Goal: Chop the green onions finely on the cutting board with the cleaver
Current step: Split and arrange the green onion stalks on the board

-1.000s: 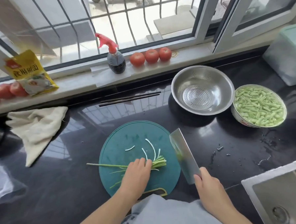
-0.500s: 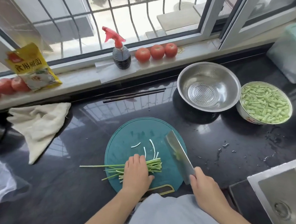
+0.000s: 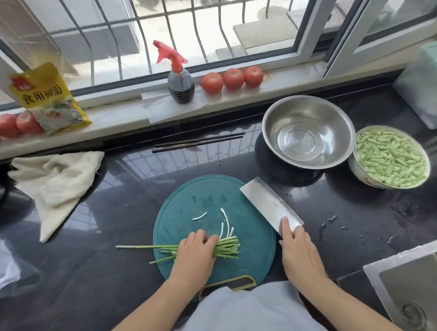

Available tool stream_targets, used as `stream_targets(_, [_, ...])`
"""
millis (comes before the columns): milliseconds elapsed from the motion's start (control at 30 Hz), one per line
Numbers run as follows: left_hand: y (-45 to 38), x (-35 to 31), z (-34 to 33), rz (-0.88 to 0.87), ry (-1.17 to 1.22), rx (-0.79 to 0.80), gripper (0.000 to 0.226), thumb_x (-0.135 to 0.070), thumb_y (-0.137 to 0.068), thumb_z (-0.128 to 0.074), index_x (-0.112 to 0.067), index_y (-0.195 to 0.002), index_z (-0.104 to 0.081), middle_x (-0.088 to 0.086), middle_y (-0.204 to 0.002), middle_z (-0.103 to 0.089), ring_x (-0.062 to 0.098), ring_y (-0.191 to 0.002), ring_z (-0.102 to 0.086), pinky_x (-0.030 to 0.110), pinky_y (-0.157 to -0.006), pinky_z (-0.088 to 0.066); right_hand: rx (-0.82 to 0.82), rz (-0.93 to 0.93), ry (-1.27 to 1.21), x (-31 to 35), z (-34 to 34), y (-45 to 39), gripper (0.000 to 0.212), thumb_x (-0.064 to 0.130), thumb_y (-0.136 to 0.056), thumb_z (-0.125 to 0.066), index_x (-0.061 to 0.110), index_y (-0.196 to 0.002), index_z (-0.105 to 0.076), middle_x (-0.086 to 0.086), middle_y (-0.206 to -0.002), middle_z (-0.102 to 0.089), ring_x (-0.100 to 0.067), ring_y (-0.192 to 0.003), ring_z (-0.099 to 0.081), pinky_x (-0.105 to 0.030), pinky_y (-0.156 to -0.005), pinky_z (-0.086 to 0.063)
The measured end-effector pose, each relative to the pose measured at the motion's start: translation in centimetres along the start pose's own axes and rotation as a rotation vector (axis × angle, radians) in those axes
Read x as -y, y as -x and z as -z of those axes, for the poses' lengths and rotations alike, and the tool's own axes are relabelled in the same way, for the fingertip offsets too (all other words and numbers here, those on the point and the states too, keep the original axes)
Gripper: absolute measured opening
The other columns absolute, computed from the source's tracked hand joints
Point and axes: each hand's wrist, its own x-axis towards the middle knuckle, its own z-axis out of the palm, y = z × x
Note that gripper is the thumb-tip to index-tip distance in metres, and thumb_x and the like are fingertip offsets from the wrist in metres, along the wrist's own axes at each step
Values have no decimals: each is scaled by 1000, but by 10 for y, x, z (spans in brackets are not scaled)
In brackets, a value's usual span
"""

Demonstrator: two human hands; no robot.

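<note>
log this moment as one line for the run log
left hand pressing green onions on cutting board | right hand holding cleaver raised | no cut

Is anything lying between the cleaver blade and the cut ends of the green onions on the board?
Nothing blocks it. The cleaver, gripped by the right hand, hangs right of the green onions, which the left hand pins down. Only bare cutting board lies between; the white slivers sit farther back.
</note>
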Motion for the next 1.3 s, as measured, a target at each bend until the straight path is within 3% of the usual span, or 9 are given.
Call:
stream_targets(167, [3,1,-4,-65,-27,-32,58,-15,-67,-80,-33,-117,-57,-3,-93,-50,22,-76,-49,34,-62,-40,4,96,143,-4,-11,-16,75,16,-83,-71,10,-149,-34,-8,-96,-48,-23,-75,-40,-36,-62,-37])
stream_targets(333, [7,5,-6,-111,-14,-37,70,-13,-67,-80,-34,-128,-54,-1,-97,-51,22,-79,-49,35,-65,-43,-65,188,242,-4,8,-24,59,26,-84,-71,10,-137,-50,-12,-97,-52,-30,-83,-45,-42,-65,-40])
stream_targets(367, [8,6,-6,-120,-19,-41,70,-12,-68,-79,-34,-129,-53,0,-98,-51,22,-80,-49,35,-66,-44,-96,244,222,6,15,-32,55,22,-80,-73,13,-131,-54,-11,-99,-52,-31,-85,-47,-42,-67,-42])
stream_targets(433, [9,8,-6,-140,-33,-48,69,-13,-70,-76,-33,-131,-52,1,-99,-52,23,-81,-49,36,-68,-44,-84,541,139,34,22,-50,58,7,-64,-78,18,-118,-60,-8,-106,-54,-31,-91,-51,-41,-69,-48])
stream_targets(533, [11,10,-5,-169,-58,-43,66,-14,-74,-70,-31,-135,-49,2,-99,-52,24,-83,-50,38,-69,-45,97,1013,175,76,16,-77,60,5,-61,-78,22,-114,-57,-7,-121,-51,-30,-109,-48,-39,-80,-49])
stream_targets(733, [15,15,-8,-175,-51,-40,59,-16,-82,-62,-28,-138,-47,2,-105,-53,26,-89,-52,40,-76,-47,80,1269,348,86,21,-112,10,17,-86,-63,24,-90,-58,1,-100,-51,-27,-99,-46,-39,-85,-43])
stream_targets(800, [16,16,-10,-165,-37,-40,61,-17,-81,-66,-27,-138,-47,1,-105,-53,25,-90,-51,39,-77,-46,65,1342,346,80,25,-114,7,14,-91,-53,21,-90,-56,0,-96,-53,-29,-99,-48,-39,-88,-43])
stream_targets(1033, [17,14,-11,-120,0,-52,64,-16,-78,-70,-26,-138,-48,-2,-104,-53,24,-90,-52,38,-79,-46,-14,1271,302,45,56,-125,19,5,-87,-35,15,-86,-52,-1,-75,-53,-28,-85,-49,-37,-84,-45])
stream_targets(1300, [15,14,-13,-133,-31,-70,60,-11,-75,-68,-24,-132,-52,-1,-106,-54,25,-91,-51,40,-81,-45,171,1130,340,59,41,-105,23,5,-72,-65,21,-88,-65,5,-77,-55,-23,-82,-47,-34,-70,-42])
